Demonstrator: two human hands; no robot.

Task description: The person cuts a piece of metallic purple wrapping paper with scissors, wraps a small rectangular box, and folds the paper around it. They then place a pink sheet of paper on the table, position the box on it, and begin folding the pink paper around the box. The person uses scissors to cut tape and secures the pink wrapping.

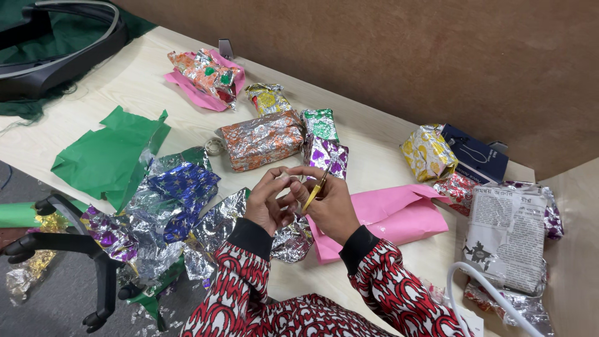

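Scene: a person in a red-and-white patterned top sits at a pale wooden worktop (374, 146) strewn with wrapped parcels and loose wrapping paper.
Right hand: the right hand (331, 206) is raised above the worktop, its fingers closed around yellow-handled scissors (316, 189), blades pointing up and away.
Left hand: the left hand (269, 203) is raised just beside the right, fingertips pinched together at the scissors; what they pinch is too small to tell.
Under the hands: crumpled silver foil (293, 240) lies on the near edge, with a sheet of pink paper (393, 215) just to its right.
Near left: blue star-patterned foil (184, 187) and purple-spotted silver foil (112, 234) spill over the worktop's edge; a torn green sheet (109, 156) lies beyond them.
Centre: an orange foil parcel (262, 140) sits just beyond the hands, a tape roll (214, 146) to its left, a green foil parcel (319, 123) and a purple-heart foil parcel (327, 155) to its right.
Far left: a multicoloured foil parcel (206, 75) rests on pink paper; a gold foil parcel (267, 98) lies near it.
Right: a yellow foil parcel (427, 153) touches a dark blue box (477, 156); a newspaper-wrapped bundle (505, 234) lies nearer, a white cable (486, 290) crossing in front of it.
Floor, left: a black chair base (68, 246) stands beside the worktop.
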